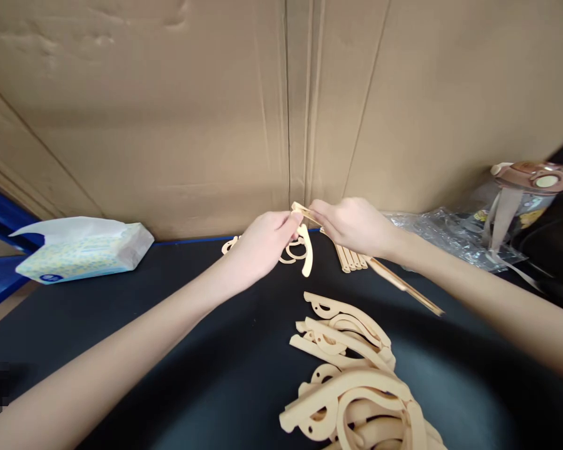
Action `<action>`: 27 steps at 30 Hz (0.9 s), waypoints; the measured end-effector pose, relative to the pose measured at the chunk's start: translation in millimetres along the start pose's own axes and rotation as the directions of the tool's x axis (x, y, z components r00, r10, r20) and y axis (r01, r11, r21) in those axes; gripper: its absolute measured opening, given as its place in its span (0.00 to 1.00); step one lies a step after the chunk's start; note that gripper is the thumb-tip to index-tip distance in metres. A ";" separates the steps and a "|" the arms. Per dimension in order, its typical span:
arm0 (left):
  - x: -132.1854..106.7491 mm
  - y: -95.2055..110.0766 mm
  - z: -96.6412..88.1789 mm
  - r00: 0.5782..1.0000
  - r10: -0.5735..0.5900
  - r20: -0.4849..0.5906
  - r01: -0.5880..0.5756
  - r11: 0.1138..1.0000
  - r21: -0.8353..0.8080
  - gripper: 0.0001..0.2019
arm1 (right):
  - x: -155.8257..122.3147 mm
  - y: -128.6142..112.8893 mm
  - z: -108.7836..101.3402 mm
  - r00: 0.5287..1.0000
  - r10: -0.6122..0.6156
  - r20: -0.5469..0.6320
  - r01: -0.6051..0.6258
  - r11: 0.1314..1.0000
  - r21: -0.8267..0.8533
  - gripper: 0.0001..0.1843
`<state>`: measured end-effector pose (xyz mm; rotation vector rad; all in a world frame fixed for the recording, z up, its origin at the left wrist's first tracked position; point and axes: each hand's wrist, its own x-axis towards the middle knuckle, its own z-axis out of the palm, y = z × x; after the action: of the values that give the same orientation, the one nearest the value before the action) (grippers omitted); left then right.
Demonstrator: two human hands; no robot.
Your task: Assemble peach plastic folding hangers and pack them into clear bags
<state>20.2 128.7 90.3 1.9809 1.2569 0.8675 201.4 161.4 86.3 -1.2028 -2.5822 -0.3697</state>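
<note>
My left hand (263,240) is pinched on a curved tan wooden piece (306,250) that hangs down from its fingertips. My right hand (351,225) is closed on the end of a thin wooden strip (306,212), and the two pieces meet between the hands, above the black table (122,325). A long wooden slat (406,287) runs out under my right wrist. A heap of curved wooden cut-outs (351,381) lies near me on the table. A few straight slats (351,257) lie below my right hand.
A cardboard wall (281,100) closes the back of the table. A tissue pack (82,250) lies at the left, crumpled clear plastic (445,240) and a lidded brown drinking bottle (520,200) at the right. More small curved pieces (229,245) lie behind my left hand.
</note>
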 end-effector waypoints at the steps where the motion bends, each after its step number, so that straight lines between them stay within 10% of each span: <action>1: -4.5 -1.2 1.1 1.000 0.004 -0.017 -0.003 0.996 0.087 0.18 | -0.6 1.8 1.2 1.000 0.004 0.030 -0.008 0.989 0.150 0.12; 8: -11.7 -37.1 -34.4 0.992 -0.125 0.031 0.104 0.919 0.381 0.21 | -4.6 40.5 2.3 0.916 0.398 0.055 -0.254 0.467 0.847 0.15; 18: 3.2 -82.0 -54.3 0.936 -0.241 -0.259 0.350 0.728 0.590 0.23 | -8.5 37.3 -25.7 0.736 0.674 0.062 -0.048 -0.039 0.998 0.08; 20: 0.1 -72.3 -48.5 0.942 -0.241 -0.233 0.317 0.867 0.385 0.28 | -9.2 32.9 -24.5 0.732 0.679 0.058 0.005 -0.091 0.996 0.07; 22: -4.8 -59.5 -39.3 0.965 -0.259 0.032 0.261 0.964 -0.059 0.37 | -9.8 27.2 -17.8 0.745 0.667 0.017 0.043 -0.073 0.996 0.06; 24: -11.2 -46.8 -27.4 0.921 -0.172 0.350 0.325 0.834 -0.446 0.40 | -10.3 21.3 -8.5 0.766 0.641 -0.047 0.047 0.017 0.999 0.08; 27: -20.9 -33.1 -10.0 0.924 -0.131 0.359 0.348 0.677 -0.648 0.19 | -11.6 15.4 3.2 0.776 0.618 -0.124 0.011 0.184 0.983 0.13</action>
<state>-11.5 122.4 66.0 1.2218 0.8101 0.7396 220.1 163.8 81.1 -0.8628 -1.3865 0.8442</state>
